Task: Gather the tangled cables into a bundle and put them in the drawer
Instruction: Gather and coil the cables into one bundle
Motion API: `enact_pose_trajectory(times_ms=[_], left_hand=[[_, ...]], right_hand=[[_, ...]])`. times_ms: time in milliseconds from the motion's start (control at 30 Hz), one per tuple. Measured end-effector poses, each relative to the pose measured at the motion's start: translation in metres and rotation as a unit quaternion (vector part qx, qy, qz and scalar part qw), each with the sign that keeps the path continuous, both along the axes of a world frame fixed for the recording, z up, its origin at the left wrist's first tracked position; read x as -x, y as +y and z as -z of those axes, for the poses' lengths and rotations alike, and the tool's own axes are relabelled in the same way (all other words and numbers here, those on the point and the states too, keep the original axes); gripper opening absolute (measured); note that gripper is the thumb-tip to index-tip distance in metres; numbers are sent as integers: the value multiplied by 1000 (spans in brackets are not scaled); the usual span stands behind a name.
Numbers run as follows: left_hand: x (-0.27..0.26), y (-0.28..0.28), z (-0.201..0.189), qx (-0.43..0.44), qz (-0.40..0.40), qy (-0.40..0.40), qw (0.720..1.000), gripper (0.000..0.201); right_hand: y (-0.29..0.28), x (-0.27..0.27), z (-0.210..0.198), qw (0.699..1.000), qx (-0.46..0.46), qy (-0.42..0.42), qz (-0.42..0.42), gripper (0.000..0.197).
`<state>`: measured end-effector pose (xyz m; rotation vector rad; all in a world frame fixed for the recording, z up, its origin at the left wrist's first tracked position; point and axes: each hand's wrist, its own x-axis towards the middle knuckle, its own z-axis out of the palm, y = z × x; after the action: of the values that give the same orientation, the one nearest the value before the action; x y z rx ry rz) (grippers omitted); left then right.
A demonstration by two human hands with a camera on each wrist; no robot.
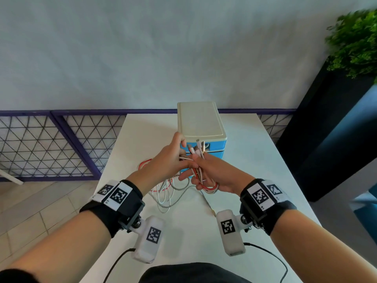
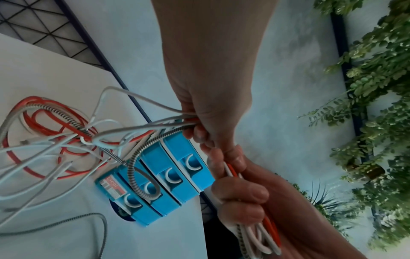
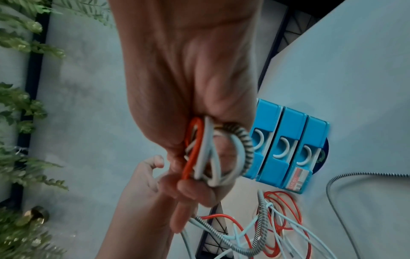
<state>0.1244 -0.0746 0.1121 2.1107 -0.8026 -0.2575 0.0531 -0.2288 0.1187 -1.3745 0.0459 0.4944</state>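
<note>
Red, white and braided cables [image 1: 195, 172] are all light and floppy, so I'd grab them where the folds bunch up, not by a loose end. My right hand [image 1: 216, 176] has its fingers curled round the folded loops, my left hand [image 1: 167, 160] pinches the strands feeding in, both raised in front of the blue drawer unit [image 1: 204, 144]. Head view shows the plugs sticking up; left wrist view shows the tangle [image 2: 55, 140] trailing on the table [image 2: 44, 78], drawers closed.

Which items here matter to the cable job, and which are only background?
Job: cables, gripped by left hand and right hand; blue drawer unit, drawers closed.
Background: white table, plant, purple mesh fence.
</note>
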Motion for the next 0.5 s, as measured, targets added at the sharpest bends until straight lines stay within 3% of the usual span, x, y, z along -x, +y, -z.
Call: enact_pose_trajectory(times_ms=[133,233,367,500], left_hand=[[-5,2,1,-13,9,21,1000,54],[-10,6,-2,-21,9,105,994,52],[-14,14,5,-95,50,143,984,42],[-11,16,21,-50,75,144,985,37]], right_hand=[[0,-1,0,1000,10,27,11,39],[-5,-4,-2,998,45,21,26,30],[-7,-7,-9,990,131,-11,44,28],[4,-9,-14,979,168,-6,117,32]])
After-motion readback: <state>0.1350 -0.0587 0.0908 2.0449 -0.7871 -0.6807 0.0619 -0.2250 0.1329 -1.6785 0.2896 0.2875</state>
